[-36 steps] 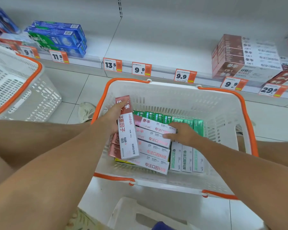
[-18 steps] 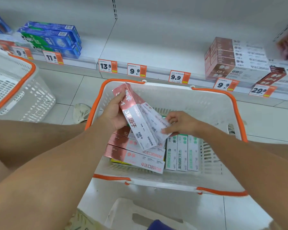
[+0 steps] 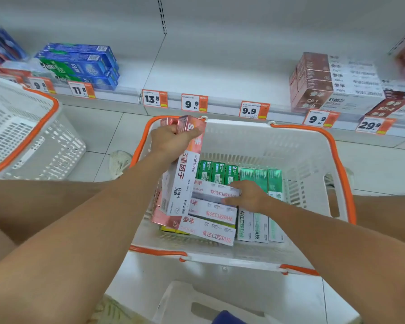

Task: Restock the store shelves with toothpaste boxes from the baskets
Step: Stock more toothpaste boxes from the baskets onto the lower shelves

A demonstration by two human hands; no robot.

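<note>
A white basket with orange rim (image 3: 313, 146) stands on the floor in front of me. My left hand (image 3: 171, 139) grips the top ends of two pink-and-white toothpaste boxes (image 3: 181, 181), held upright over the basket's left side. My right hand (image 3: 248, 195) rests down in the basket on another pink-and-white box (image 3: 214, 191), fingers over its right end. More pink boxes (image 3: 211, 230) lie stacked below, with green boxes (image 3: 257, 178) to the right. The low shelf (image 3: 220, 73) behind is bare in the middle.
A second white basket (image 3: 21, 127) stands at the left. Blue and green boxes (image 3: 80, 64) sit on the shelf's left, brown and white boxes (image 3: 332, 83) on its right. Price tags (image 3: 253, 109) line the shelf edge. A white stool (image 3: 197, 305) is below me.
My left hand has risen toward the basket's far rim with a second pink box added to the first. My right hand handed that box over and went back down onto the stack.
</note>
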